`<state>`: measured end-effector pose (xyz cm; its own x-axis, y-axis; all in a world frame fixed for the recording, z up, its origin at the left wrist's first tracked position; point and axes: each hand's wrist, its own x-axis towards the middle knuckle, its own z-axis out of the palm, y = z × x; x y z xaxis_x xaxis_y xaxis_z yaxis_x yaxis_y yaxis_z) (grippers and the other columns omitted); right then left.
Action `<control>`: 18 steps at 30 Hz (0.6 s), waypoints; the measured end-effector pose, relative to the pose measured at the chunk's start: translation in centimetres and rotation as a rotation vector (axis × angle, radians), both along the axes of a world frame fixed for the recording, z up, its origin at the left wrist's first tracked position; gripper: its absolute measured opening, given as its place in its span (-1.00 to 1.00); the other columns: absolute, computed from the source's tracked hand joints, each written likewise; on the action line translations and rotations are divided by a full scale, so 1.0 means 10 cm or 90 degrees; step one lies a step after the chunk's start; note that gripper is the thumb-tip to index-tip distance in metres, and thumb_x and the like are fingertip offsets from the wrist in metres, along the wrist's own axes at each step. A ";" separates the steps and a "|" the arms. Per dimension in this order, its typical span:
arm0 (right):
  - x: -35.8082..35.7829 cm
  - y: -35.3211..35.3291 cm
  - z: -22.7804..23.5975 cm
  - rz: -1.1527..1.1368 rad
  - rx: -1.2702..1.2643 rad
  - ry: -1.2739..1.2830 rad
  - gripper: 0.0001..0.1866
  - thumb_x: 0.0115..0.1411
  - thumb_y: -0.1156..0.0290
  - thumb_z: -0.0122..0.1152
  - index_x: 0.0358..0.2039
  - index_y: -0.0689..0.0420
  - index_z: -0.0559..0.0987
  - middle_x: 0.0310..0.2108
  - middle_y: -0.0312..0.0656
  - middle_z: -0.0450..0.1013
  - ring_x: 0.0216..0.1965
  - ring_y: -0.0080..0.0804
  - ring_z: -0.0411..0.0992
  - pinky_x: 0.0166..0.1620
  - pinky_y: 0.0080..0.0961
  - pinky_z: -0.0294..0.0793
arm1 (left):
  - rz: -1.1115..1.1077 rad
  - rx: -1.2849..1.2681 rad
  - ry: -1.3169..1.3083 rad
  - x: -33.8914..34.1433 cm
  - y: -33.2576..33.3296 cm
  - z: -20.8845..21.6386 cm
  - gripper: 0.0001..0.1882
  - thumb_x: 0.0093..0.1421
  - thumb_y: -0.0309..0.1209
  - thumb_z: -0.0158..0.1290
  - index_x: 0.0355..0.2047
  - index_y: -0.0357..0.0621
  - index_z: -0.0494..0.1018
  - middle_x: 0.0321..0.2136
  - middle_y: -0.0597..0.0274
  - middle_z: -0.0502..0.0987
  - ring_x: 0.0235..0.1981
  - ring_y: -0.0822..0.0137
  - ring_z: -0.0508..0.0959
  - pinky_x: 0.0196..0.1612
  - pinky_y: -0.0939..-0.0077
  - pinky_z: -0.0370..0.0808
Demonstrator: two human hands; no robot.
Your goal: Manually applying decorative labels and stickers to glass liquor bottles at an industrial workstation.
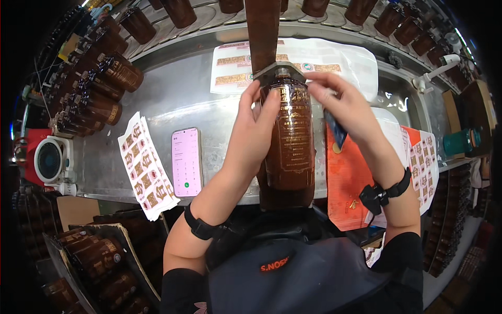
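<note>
A large brown glossy bottle with gold lettering lies in front of me, its neck pointing away. It rests along a dark brown support, and a grey angular plate sits by its neck. My left hand grips the bottle's left shoulder, the thumb pressed on its upper face. At the right shoulder, my right hand has its fingertips against the bottle. A dark blue flat tool sticks out from under that palm; its exact kind I cannot make out.
Left of the bottle lie a lit phone and label sheets. More label sheets lie behind it. An orange-red sheet is at right. Brown bottles line the far and left sides. A small fan stands left.
</note>
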<state>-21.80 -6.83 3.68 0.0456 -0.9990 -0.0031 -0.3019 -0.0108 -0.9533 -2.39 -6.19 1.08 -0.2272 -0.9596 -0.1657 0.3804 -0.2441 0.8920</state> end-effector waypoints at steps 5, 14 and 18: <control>0.11 0.15 -0.13 0.043 0.082 -0.152 -0.23 0.07 0.18 0.44 0.20 0.28 0.35 0.01 -0.09 0.39 -0.29 -0.61 0.40 -0.19 -0.66 0.40 | -0.123 -0.136 -0.006 0.06 0.15 -0.09 -0.20 0.29 -0.37 0.08 0.36 -0.34 -0.15 0.19 0.02 0.26 0.19 0.30 0.31 0.23 0.41 0.27; 0.19 0.14 -0.05 0.012 0.146 -0.222 -0.33 0.15 0.20 0.37 0.18 0.28 0.38 -0.11 -0.15 0.46 -0.17 -0.56 0.44 -0.11 -0.63 0.41 | -0.116 -0.102 0.043 0.07 0.14 -0.10 -0.34 0.34 -0.40 0.00 0.33 -0.33 -0.04 0.14 0.08 0.32 0.14 0.37 0.34 0.19 0.46 0.31; 0.22 0.13 -0.04 0.015 0.157 -0.221 -0.38 0.18 0.18 0.34 0.15 0.26 0.42 -0.19 -0.19 0.49 -0.15 -0.55 0.43 -0.07 -0.64 0.39 | -0.112 -0.112 0.072 0.06 0.14 -0.07 -0.42 0.36 -0.40 -0.03 0.30 -0.31 0.05 0.11 0.12 0.35 0.12 0.40 0.35 0.18 0.48 0.30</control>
